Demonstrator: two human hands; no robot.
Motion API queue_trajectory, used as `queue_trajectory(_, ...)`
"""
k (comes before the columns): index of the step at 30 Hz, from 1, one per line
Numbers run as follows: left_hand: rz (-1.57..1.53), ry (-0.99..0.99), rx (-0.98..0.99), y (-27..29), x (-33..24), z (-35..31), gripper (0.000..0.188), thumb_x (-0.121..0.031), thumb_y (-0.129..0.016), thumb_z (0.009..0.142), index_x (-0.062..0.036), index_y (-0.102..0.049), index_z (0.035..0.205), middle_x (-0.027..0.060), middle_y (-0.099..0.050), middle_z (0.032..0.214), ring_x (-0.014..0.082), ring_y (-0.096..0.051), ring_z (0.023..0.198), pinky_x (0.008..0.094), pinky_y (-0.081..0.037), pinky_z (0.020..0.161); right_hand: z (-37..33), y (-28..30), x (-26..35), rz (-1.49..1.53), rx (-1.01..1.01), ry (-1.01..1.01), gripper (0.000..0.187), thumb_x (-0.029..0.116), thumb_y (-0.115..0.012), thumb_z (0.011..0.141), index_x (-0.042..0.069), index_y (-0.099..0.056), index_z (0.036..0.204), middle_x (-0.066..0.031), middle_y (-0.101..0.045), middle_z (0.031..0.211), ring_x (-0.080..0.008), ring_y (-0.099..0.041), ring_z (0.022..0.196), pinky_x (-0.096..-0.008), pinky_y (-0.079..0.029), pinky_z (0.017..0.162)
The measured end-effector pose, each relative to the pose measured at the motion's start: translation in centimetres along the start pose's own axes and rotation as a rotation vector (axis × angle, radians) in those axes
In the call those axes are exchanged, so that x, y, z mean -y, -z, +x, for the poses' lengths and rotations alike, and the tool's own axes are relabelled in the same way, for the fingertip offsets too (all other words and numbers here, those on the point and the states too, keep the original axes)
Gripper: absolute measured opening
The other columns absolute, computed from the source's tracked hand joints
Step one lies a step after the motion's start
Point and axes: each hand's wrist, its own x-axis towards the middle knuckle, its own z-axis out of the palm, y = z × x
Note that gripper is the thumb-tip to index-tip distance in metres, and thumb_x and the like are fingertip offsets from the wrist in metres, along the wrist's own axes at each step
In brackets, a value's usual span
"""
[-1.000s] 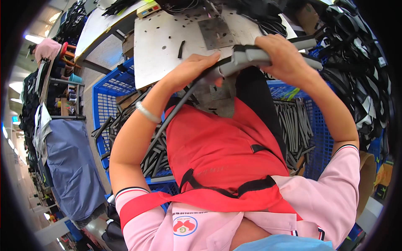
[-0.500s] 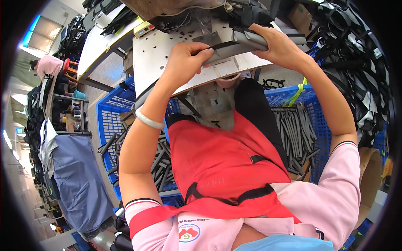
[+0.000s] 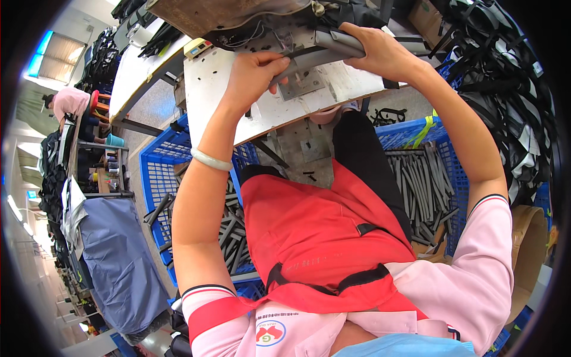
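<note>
My two hands hold a grey padded strip [image 3: 309, 58] with a black edge, stretched between them above a white worktable. The left hand [image 3: 254, 77] pinches its near-left end between thumb and fingers. My right hand [image 3: 383, 55] is wrapped over the other end, where the grey material looks rolled or folded. Under the strip lies a metal plate [image 3: 302, 85] set in the tabletop. Just behind is the brown body of what looks like a sewing machine [image 3: 205, 15], its needle area partly hidden by the strip and my right hand.
The white tabletop [image 3: 208, 98] carries scattered dark scraps. Blue baskets with grey strips stand beside my legs, one at left [image 3: 160, 178] and one at right [image 3: 455, 184]. Black straps [image 3: 505, 95] are heaped at far right. Another person [image 3: 71, 102] is at far left.
Both hands have moved slightly up and left with the strip, uncovering more of the metal plate. The strip's tail hanging beyond my left hand no longer shows.
</note>
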Motion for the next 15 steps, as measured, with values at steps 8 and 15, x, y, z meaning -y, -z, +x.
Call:
queue_trajectory(8, -0.151, 0.02, -0.057, 0.4, 1.4, 1.6, 0.024, -0.017, -0.065, 0.087, 0.0049, -0.07, 0.096, 0.0094, -0.069, 0.075, 0.0103, -0.055, 0.055, 0.0249, -0.046, 0.054, 1.9, -0.7, -1.3, -0.033, -0.125, 0.025, 0.065, 0.024, -0.071, 0.077, -0.002, -0.046, 0.131, -0.0267, -0.063, 0.104, -0.0386, -0.062, 0.097, -0.0405, -0.047, 0.085)
queue_trajectory(15, 0.218, -0.089, 0.144, -2.5, 1.4, -2.5, 0.028, -0.023, -0.065, 0.087, 0.0043, -0.068, 0.084, 0.005, -0.059, 0.06, 0.0105, -0.055, 0.053, 0.0272, -0.047, 0.048, -7.4, -4.5, 10.4, -0.13, 0.072, 0.522, 0.024, 0.008, -0.061, 0.071, 0.007, -0.055, 0.094, -0.012, -0.058, 0.112, -0.0295, -0.055, 0.109, -0.0397, -0.048, 0.091)
